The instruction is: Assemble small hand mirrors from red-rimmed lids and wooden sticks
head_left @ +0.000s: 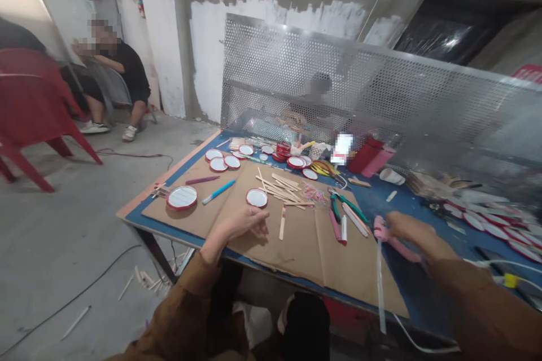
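My left hand (249, 223) rests over the cardboard (296, 262), its fingers curled, just below a small white disc with a red rim (257, 198); what it holds, if anything, is hidden. At the right, my right hand (409, 228) is on a pink glue gun (381, 229), from which a pale strip hangs down. Between the hands lie wooden sticks (288, 189), one set apart with a red mark (282, 223). Green-handled pliers (349, 206) lie near pink and white markers (344, 228). A larger red-rimmed disc (182, 197) sits at the left on sticks.
Behind the cardboard are more red-rimmed discs (296, 162), a lit phone (342, 149) and a red box (366, 155). A perforated metal screen (275, 67) stands at the table's back. White cables (499, 264) cross the right side. A person (129, 67) sits at the far left.
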Available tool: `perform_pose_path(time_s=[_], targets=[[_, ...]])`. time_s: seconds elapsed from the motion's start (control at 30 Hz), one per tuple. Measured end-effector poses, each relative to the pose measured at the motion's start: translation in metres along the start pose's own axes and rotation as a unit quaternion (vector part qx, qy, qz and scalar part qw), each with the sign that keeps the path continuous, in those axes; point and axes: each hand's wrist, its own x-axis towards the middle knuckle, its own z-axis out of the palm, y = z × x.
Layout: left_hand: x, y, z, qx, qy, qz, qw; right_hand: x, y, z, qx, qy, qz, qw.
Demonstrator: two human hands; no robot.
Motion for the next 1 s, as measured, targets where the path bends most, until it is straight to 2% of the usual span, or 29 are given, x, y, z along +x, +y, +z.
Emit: perform_pose_path(time_s=[0.1,0.2,0.33,0.37,0.47,0.57,0.73,0.9,1.0], targets=[[0.000,-0.004,-0.002,-0.089,0.055,0.003,0.995,-0.015,-0.047,0.002,-0.014,-0.101,-0.075,0.992],[-0.001,-0.009,-0.003,-0.155,0.134,0.036,0.978,-0.050,-0.112,0.023,0.023,-0.133,-0.185,0.973],[0.000,-0.013,-0.004,-0.198,0.217,0.077,0.953,-0.104,-0.197,0.058,0.033,-0.105,-0.257,0.960],[0.000,-0.013,-0.004,-0.203,0.230,0.084,0.948,-0.113,-0.213,0.065,0.006,-0.072,-0.276,0.958],[0.000,-0.014,-0.004,-0.209,0.247,0.095,0.942,-0.126,-0.249,0.085,-0.031,-0.044,-0.290,0.956],[0.000,-0.016,-0.002,-0.204,0.244,0.100,0.943,-0.123,-0.264,0.102,-0.028,-0.036,-0.274,0.961],[0.001,-0.021,-0.002,-0.184,0.244,0.102,0.947,-0.112,-0.263,0.112,-0.008,-0.045,-0.266,0.963],[0.001,-0.019,-0.005,-0.146,0.272,0.097,0.946,-0.119,-0.242,0.103,0.069,-0.062,-0.278,0.956],[0.001,-0.016,-0.004,-0.044,0.287,0.084,0.953,-0.129,-0.217,0.096,0.175,-0.058,-0.290,0.939]])
